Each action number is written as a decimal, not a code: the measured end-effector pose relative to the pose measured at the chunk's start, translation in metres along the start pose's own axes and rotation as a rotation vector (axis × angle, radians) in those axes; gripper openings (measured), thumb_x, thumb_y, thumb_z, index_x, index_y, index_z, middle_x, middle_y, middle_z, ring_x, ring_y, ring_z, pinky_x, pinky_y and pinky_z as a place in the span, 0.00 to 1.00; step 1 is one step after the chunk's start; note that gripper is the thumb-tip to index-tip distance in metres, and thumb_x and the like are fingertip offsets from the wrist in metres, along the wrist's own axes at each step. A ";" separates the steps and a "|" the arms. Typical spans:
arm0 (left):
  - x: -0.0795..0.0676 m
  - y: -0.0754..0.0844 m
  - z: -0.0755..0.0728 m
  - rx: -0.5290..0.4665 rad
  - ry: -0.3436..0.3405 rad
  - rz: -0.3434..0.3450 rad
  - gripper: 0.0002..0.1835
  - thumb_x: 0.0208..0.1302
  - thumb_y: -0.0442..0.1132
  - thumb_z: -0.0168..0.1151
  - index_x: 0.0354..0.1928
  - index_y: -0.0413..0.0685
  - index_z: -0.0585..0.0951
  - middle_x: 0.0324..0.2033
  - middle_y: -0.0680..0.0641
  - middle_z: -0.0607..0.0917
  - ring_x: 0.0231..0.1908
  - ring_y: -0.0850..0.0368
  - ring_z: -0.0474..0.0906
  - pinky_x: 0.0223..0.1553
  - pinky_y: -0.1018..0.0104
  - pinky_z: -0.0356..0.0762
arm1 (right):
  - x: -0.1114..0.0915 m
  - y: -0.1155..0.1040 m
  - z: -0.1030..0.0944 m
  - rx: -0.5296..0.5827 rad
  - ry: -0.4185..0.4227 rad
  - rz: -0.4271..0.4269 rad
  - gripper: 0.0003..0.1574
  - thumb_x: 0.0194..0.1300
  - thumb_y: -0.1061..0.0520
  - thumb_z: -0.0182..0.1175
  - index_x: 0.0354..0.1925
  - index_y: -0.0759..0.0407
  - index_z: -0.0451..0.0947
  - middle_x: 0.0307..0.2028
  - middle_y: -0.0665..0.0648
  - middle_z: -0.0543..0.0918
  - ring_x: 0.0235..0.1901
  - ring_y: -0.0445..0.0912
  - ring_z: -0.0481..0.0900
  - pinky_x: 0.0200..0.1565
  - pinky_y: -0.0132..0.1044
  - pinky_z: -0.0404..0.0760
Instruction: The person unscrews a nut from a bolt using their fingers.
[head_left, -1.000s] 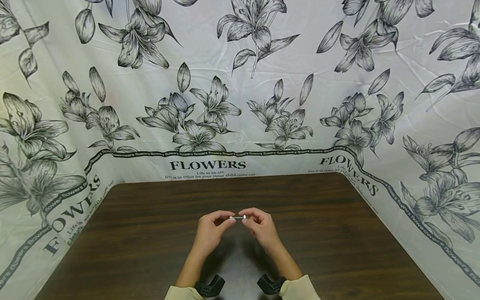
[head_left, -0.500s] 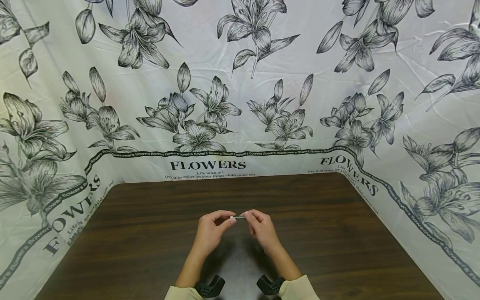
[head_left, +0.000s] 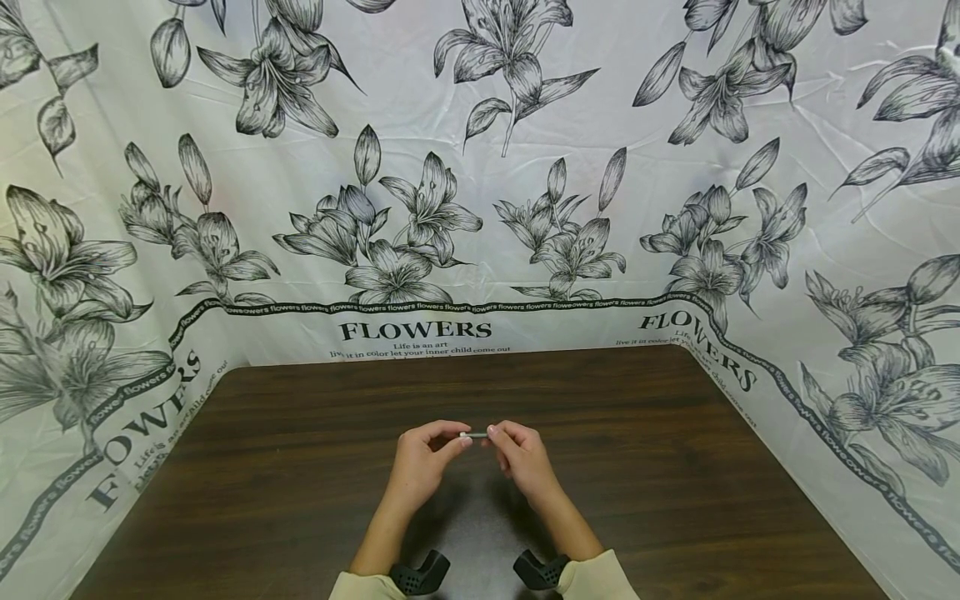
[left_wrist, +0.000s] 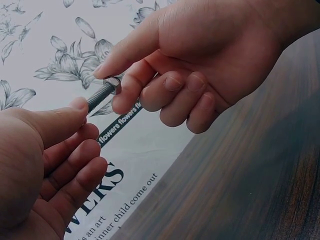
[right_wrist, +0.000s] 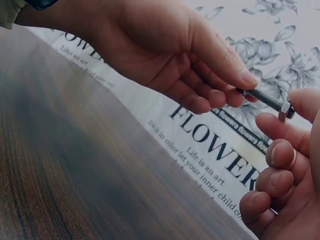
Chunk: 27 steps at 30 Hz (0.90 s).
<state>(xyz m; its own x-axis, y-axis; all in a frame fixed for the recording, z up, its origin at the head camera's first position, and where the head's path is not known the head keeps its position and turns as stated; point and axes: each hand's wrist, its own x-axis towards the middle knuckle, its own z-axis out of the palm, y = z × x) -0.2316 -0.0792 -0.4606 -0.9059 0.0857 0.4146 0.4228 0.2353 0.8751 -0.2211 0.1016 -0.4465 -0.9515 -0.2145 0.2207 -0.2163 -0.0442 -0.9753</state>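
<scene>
Bolt (left_wrist: 101,96), axis L-R, hex part (right_wrist: 286,111) R

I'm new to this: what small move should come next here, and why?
Probably a slight twist of the hex piece by the right hand while the left hand steadies the bolt. The right fingers sit on either side of the hex piece, the left hand pinches the other end, and thread shows between them. Nut or head, I can't tell.
</scene>
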 end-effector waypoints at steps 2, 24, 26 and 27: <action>0.000 0.000 0.000 0.001 -0.001 -0.003 0.07 0.56 0.34 0.72 0.37 0.41 0.87 0.28 0.55 0.85 0.28 0.59 0.81 0.31 0.66 0.79 | 0.000 0.000 0.000 0.013 -0.003 -0.004 0.18 0.74 0.62 0.52 0.36 0.80 0.75 0.14 0.52 0.66 0.14 0.36 0.62 0.19 0.28 0.62; -0.001 -0.002 0.000 0.020 0.010 0.010 0.06 0.56 0.34 0.72 0.37 0.48 0.88 0.29 0.55 0.85 0.28 0.59 0.81 0.31 0.66 0.79 | -0.002 0.001 0.000 0.069 -0.011 -0.106 0.10 0.67 0.70 0.54 0.44 0.78 0.76 0.16 0.50 0.66 0.15 0.36 0.64 0.20 0.28 0.63; -0.001 -0.003 0.000 0.026 0.012 0.014 0.06 0.56 0.35 0.72 0.37 0.49 0.88 0.29 0.54 0.85 0.28 0.60 0.80 0.31 0.66 0.79 | -0.002 0.001 0.000 0.072 -0.016 -0.124 0.10 0.66 0.72 0.54 0.45 0.78 0.75 0.16 0.50 0.66 0.15 0.36 0.64 0.20 0.28 0.64; -0.001 -0.004 0.000 0.027 0.013 0.016 0.06 0.56 0.35 0.72 0.37 0.49 0.88 0.29 0.54 0.85 0.28 0.60 0.80 0.31 0.66 0.79 | -0.002 0.001 0.000 0.074 -0.019 -0.133 0.11 0.65 0.73 0.53 0.45 0.79 0.75 0.16 0.49 0.66 0.15 0.36 0.64 0.20 0.28 0.64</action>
<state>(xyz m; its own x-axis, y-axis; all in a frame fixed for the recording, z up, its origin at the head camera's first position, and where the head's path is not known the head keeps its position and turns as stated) -0.2324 -0.0803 -0.4644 -0.8988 0.0772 0.4315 0.4360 0.2603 0.8615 -0.2197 0.1022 -0.4478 -0.9111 -0.2208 0.3481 -0.3222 -0.1454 -0.9355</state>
